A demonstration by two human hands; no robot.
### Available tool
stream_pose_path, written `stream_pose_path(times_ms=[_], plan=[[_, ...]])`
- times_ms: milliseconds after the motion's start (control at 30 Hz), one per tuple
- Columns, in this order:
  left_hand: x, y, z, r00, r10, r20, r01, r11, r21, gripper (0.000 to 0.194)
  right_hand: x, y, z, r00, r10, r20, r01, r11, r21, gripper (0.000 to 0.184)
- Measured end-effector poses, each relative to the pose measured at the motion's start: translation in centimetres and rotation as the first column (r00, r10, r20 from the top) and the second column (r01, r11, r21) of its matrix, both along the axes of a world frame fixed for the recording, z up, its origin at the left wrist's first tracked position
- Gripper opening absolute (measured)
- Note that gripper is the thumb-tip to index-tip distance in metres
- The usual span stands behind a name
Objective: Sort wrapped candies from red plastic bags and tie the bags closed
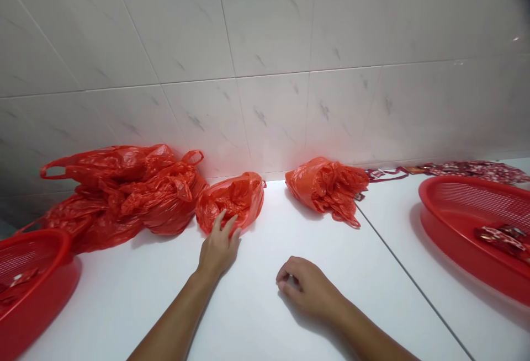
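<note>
**Left hand [219,245] on a crumpled red bag [229,202], right hand [305,288] curled on the white counter [252,317]**

At the far left, a red basket [49,250] sits on the counter, cut off by the edge of your view, with a few small shiny packets [19,279] lying inside it. Just behind it, heaped against the tiled wall [265,46], is a pile of red plastic bags [124,192], their loop handles sticking up.

Next comes the red bag under your left hand. It sits at the foot of the wall, right beside the pile and touching it, and is stuffed with its own crumpled plastic. Your fingers [227,226] are spread apart, with the tips resting on the bag's near edge, not clamped on it.

Your right hand lies on the counter, nearer to you and apart from the bags. Its fingers [290,272] are curled together, with the thumb drawn in toward them. You can't tell whether anything small is held inside.

Further right, an orange-red bag [327,187] lies crumpled against the wall. Past it, a long strip of red packets [459,170] runs along the back of the counter. A dark seam [414,289] cuts across the counter. At the far right, a second red basket [455,239] holds a small bunch of shiny red packets [499,238].
</note>
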State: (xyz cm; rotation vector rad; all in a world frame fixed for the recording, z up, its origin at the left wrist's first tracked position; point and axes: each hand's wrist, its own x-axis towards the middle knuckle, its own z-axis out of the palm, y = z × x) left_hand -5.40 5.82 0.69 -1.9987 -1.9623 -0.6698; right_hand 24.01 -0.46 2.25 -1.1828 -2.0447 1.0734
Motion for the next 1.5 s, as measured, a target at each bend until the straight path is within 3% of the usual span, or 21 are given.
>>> stream_pose_path(times_ms=[100,200,267,333,433,533,667,767,867,933,1000,1100,1233,1300,1400,1467,1500], plan=[[-0.3,-0.2,0.5,0.995,0.044,0.090,-0.059,0.983,0.174,0.037,0.1,0.2,-0.3,1.000,0.021,0.002,-0.021,1.000,-0.012,0.018],[-0.7,-0.2,1.2,0.977,0.145,0.157,-0.190,0.925,0.330,0.035,0.2,0.2,-0.6,0.999,0.032,0.003,-0.032,0.999,-0.014,0.018],[-1.2,-0.2,1.7,0.943,0.273,0.189,-0.315,0.915,0.251,0.045,0.3,0.0,-0.7,1.000,0.026,0.011,-0.026,1.000,0.003,0.019],[-1.9,0.0,1.9,0.898,0.397,0.192,-0.412,0.910,0.043,0.059,0.2,-0.2,-0.9,0.999,0.019,0.029,-0.020,0.999,0.027,0.023],[-2.6,0.6,1.9,0.868,0.474,0.151,-0.447,0.876,-0.181,0.059,-0.3,-0.1,-1.4,0.997,0.063,0.044,-0.067,0.993,0.097,0.040],[-1.8,0.7,1.5,0.901,0.423,0.100,-0.395,0.893,-0.218,0.045,-1.7,0.7,-1.8,0.983,0.130,0.133,-0.159,0.959,0.235,0.067],[1.9,-1.0,0.6,0.978,0.206,0.023,-0.194,0.950,-0.244,0.033,-4.2,2.9,-1.5,0.914,0.126,0.386,-0.269,0.900,0.342,0.083],[4.8,-2.9,-0.2,1.000,0.010,-0.012,-0.013,0.970,-0.244,0.021,-5.4,4.9,-1.2,0.920,0.003,0.391,-0.150,0.926,0.346,0.087],[5.8,-3.9,-0.5,0.993,-0.115,-0.022,0.109,0.977,-0.183,0.019,-5.2,6.7,-1.5,0.982,-0.070,0.176,0.024,0.968,0.249,0.065],[5.7,-3.8,-0.2,0.991,-0.131,-0.017,0.129,0.986,-0.108,0.023,-4.2,7.7,-1.9,0.996,-0.058,0.062,0.048,0.985,0.164,0.036],[5.4,-3.5,0.2,0.992,-0.123,-0.004,0.123,0.992,-0.027,0.024,-2.9,8.4,-2.2,0.998,-0.052,0.034,0.048,0.990,0.130,0.024],[5.2,-3.1,0.4,0.992,-0.122,0.017,0.121,0.990,0.072,0.024,-1.7,8.8,-2.3,1.000,-0.018,0.022,0.015,0.992,0.129,0.017],[4.7,-2.6,-0.1,0.992,-0.103,0.076,0.098,0.993,0.066,0.057,-2.2,8.0,-2.0,0.992,0.103,0.066,-0.112,0.984,0.141,0.028],[4.1,-2.4,-0.4,0.989,-0.070,0.128,0.072,0.997,-0.008,0.048,-2.9,7.3,-1.8,0.987,0.148,0.068,-0.157,0.975,0.158,0.031],[3.3,-2.2,-0.6,0.982,-0.076,0.172,0.085,0.995,-0.048,0.017,-3.4,6.5,-1.3,0.987,0.153,0.038,-0.158,0.965,0.212,0.021],[3.2,-2.3,-0.5,0.975,-0.112,0.191,0.119,0.993,-0.025,0.016,-3.4,6.3,-1.0,0.986,0.164,0.017,-0.164,0.963,0.214,0.010],[3.4,-2.4,-0.5,0.969,-0.136,0.205,0.140,0.990,-0.005,0.018,-3.3,6.3,-0.8,0.984,0.176,0.003,-0.172,0.964,0.203,0.017]])
